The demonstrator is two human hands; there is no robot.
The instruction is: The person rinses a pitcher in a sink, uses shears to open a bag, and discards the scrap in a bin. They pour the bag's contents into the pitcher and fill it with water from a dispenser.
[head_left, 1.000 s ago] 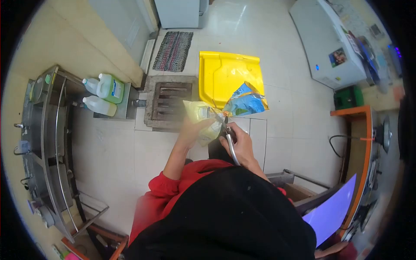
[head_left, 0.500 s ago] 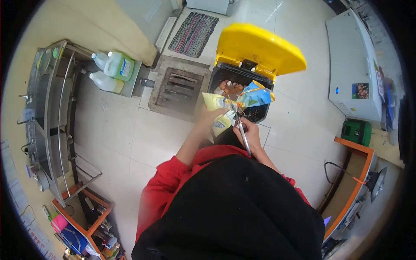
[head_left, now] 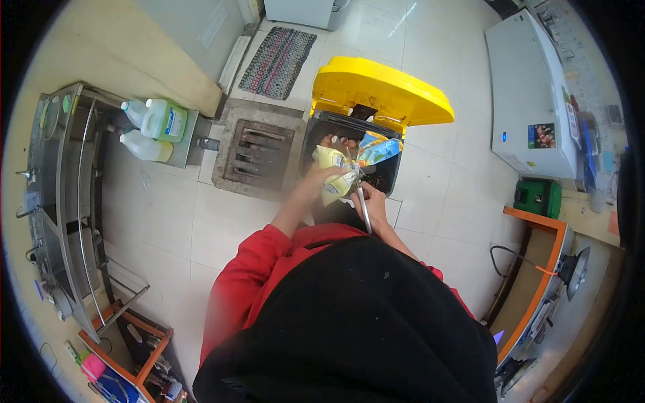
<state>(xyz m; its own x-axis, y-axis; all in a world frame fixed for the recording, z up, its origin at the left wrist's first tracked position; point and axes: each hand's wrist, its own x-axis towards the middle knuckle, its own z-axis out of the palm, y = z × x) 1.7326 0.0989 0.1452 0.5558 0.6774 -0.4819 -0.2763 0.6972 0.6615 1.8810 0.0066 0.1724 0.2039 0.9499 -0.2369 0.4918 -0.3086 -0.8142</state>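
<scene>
- Yellow packet (head_left: 330,158) is held over the near edge of the bin (head_left: 398,168), pinched by the left hand (head_left: 313,185), its thumb lying across the front.
- Biggest change: a second ago the yellow lid (head_left: 376,86) covered the bin; now it stands raised on the far side, so the packet is above an uncovered opening.
- Brown and pale scraps (head_left: 338,141), which look like eggshells, now show inside, where the lid hid them before.
- Right hand (head_left: 377,207) is curled around the handles of the scissors (head_left: 363,203), as it was a second ago; how tightly they are squeezed, I cannot tell.
- The blades reach the gathered join between the packet and a blue wrapper (head_left: 379,149). Whether they are biting or resting there is too small to tell.
- The blue wrapper still sticks out to the right, over the bin, so the two look unparted and the cut, as I judge it, unfinished.
</scene>
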